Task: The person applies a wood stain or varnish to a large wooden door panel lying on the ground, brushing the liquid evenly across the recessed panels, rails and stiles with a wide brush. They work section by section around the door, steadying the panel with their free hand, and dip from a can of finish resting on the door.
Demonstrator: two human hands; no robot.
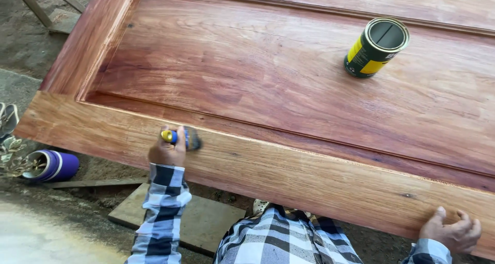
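A large reddish wooden door panel [268, 73] lies flat in front of me. My left hand [166, 150] grips a paintbrush [184, 138] with a blue and yellow handle, its dark bristles pressed on the door's near frame rail. My right hand [454, 232] rests over the rail's front edge at the far right, fingers curled on the wood. An open green and yellow tin can [376, 47] stands upright on the recessed panel, well beyond both hands.
Below the door's left corner a purple cylindrical container [54, 166] lies on the dirt ground. A flat wooden board [201, 225] rests on the ground under the door. Wooden slats [36, 6] lean at the top left. Sandals [7, 117] show at the left edge.
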